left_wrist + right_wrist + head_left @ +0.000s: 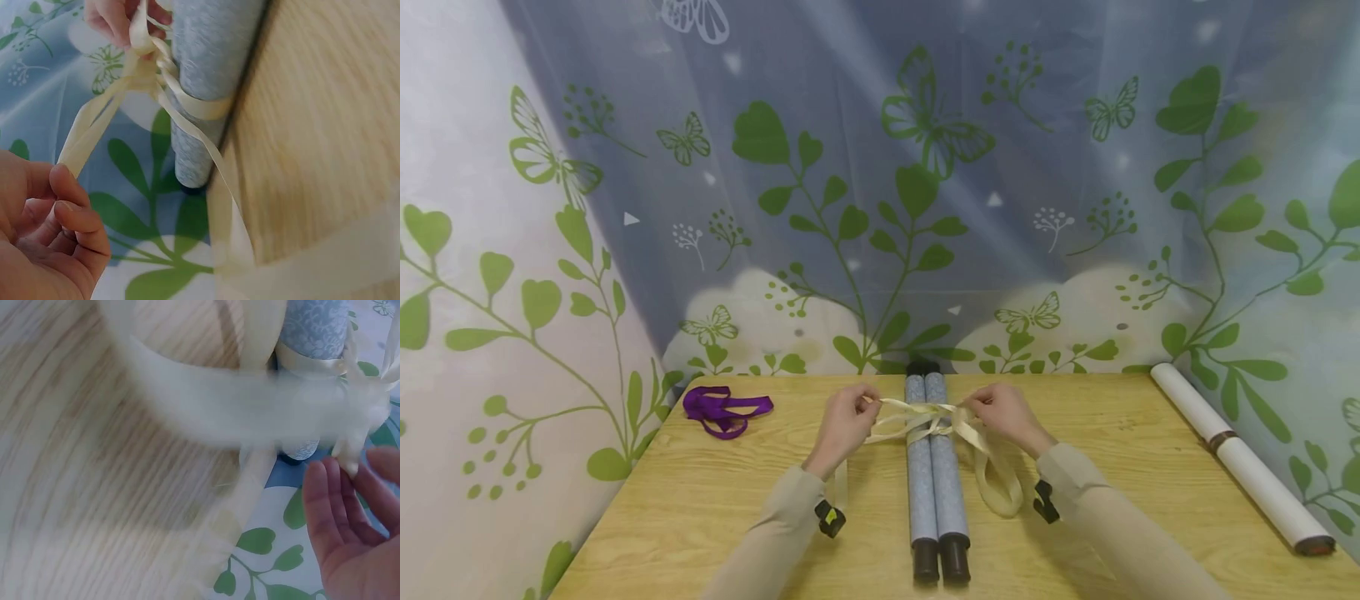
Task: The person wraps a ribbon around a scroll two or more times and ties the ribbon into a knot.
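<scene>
Two blue-grey patterned scrolls with dark end knobs lie side by side on the wooden table. A cream ribbon wraps round their upper part and crosses in a knot on top. To the left of the scrolls, my left hand pinches a doubled strand of the ribbon between thumb and fingers, pulled taut. On the other side my right hand pinches another part of the ribbon close to the knot. A long loop hangs below the right hand, blurred in the right wrist view.
A bunched purple ribbon lies at the table's back left. Along the right edge rests a white scroll with a brown band round its middle. A patterned curtain hangs behind the table.
</scene>
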The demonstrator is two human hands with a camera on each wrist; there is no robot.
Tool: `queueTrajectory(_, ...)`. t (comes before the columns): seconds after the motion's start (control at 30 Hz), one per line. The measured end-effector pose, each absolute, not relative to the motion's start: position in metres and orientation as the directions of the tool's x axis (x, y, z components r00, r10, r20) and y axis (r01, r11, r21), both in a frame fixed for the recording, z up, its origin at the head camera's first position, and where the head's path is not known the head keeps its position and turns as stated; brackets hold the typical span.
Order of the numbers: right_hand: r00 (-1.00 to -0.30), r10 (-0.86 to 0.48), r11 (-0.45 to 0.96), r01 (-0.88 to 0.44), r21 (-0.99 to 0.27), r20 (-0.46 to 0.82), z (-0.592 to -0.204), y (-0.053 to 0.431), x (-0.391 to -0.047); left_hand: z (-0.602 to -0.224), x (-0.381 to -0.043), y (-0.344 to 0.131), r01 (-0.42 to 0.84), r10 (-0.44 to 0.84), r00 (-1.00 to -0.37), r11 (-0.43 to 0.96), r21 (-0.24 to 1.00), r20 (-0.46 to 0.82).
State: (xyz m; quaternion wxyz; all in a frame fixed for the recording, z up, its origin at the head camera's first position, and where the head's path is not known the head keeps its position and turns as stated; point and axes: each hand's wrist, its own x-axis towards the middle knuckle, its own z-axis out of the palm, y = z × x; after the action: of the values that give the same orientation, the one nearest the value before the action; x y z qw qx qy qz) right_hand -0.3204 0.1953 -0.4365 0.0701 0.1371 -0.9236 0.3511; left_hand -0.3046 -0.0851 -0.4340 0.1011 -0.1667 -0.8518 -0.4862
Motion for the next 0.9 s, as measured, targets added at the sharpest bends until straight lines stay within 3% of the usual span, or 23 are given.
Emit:
queueTrajectory(0.33,-0.968,-0.117,0.752,-0.232,-0.617,0.222,-0.443,0.208,-0.32,-0.451,-0.31,-0.108,0.295,0.171,-0.955,0.539,0.789,0.241)
queueTrajectory(0.57,-0.965,-0.142,0.781,-0.246,-0.574,0.22,-0.447,0.22,-0.32,-0.461,-0.317,-0.125,0.219,0.124,-0.976,0.57,0.792,0.18)
queueTrajectory(0.9,-0.962,-0.167,0.742,-0.267,-0.615,0.216,-0.455,0.233,-0.319,-0.467,-0.318,-0.138,0.146,0.106,-0.989,0.598,0.788,0.103)
